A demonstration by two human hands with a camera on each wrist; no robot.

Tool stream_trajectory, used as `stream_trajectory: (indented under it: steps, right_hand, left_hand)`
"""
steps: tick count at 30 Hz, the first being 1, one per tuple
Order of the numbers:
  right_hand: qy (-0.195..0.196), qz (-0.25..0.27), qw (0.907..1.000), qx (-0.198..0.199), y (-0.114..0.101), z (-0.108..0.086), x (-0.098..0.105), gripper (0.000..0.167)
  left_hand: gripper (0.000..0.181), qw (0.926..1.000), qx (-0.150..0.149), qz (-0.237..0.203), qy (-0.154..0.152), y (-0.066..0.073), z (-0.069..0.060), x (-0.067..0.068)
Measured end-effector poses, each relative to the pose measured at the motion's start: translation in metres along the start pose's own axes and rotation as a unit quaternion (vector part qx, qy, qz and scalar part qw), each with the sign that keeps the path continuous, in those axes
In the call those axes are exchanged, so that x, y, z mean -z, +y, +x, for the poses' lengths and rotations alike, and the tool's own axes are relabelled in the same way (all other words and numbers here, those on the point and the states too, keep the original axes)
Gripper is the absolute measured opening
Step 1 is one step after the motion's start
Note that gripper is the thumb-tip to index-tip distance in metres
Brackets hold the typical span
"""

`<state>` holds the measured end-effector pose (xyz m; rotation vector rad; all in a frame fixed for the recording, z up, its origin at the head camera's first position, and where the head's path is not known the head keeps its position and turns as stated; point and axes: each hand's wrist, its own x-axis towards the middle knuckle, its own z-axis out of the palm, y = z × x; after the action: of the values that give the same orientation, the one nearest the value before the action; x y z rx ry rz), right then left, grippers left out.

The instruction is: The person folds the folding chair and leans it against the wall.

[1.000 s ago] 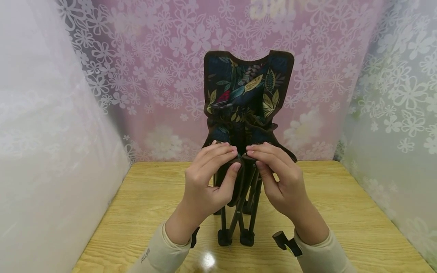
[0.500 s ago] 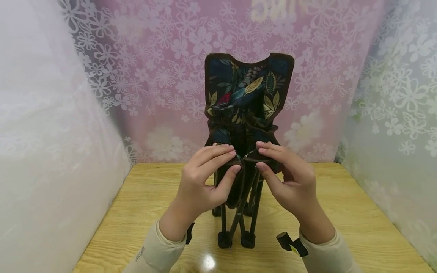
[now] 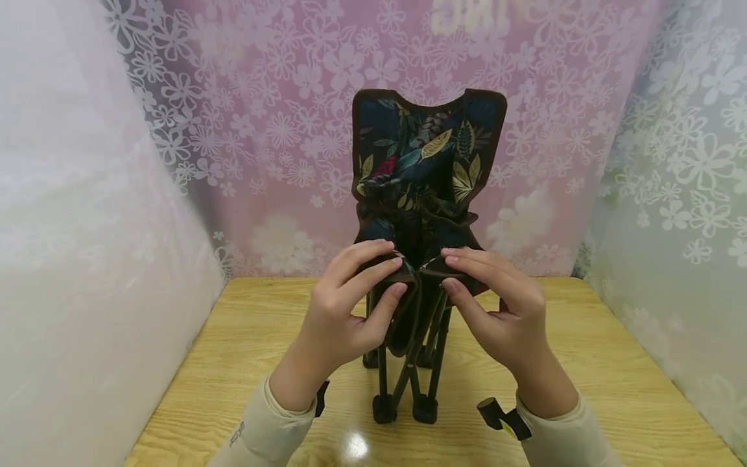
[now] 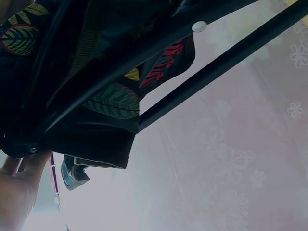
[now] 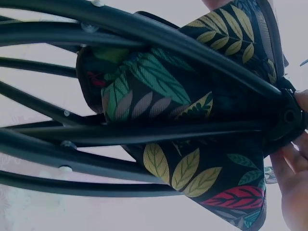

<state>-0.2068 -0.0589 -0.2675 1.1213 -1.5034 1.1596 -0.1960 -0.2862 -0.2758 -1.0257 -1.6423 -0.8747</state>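
Observation:
A half-folded camping chair (image 3: 428, 146) stands upright, its dark fabric printed with leaves. Its two front seat corners are held close together, with the seat cloth sagging between them. My left hand (image 3: 350, 305) grips the left corner, thumb below and fingers over the top. The right corner is gripped the same way by my right hand (image 3: 502, 305). Dark crossed legs (image 3: 382, 376) run down to black feet on the table. From below, the right wrist view shows leaf-patterned cloth (image 5: 192, 173) and a black corner joint (image 5: 288, 115) against that hand. Part of the left palm is hidden.
The chair stands on a wood-grain table (image 3: 262, 337). Behind it hangs a pink flower-patterned curtain (image 3: 280, 130). White sheeting (image 3: 87, 227) closes off the left, and a pale flowered sheet (image 3: 671, 194) the right.
My right hand has moved right with its corner, so the gap between the two front corners is slightly wider. The left hand has shifted a little left. The chair stays in place.

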Motion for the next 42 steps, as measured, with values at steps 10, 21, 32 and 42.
stream_trajectory:
  steps: [10,21,32,42]
  right_hand:
    - [-0.026,-0.054,0.9982,0.004,-0.002,-0.003,0.003,0.043]
    - [-0.037,-0.052,0.9976,-0.024,0.007,-0.007,0.007,0.036]
    - [-0.036,-0.065,0.9965,-0.039,0.007,-0.005,0.002,0.032]
    - [-0.034,-0.070,0.9960,-0.043,0.005,-0.002,-0.004,0.030]
  left_hand:
    - [0.031,0.9990,-0.035,0.025,-0.012,-0.006,-0.002,-0.001]
    - [0.025,0.9994,-0.016,0.028,-0.016,-0.005,0.003,-0.006]
    - [0.022,0.9994,-0.002,0.034,0.009,-0.003,0.002,-0.014]
    - [0.020,0.9991,0.001,0.029,0.029,-0.003,0.005,-0.019]
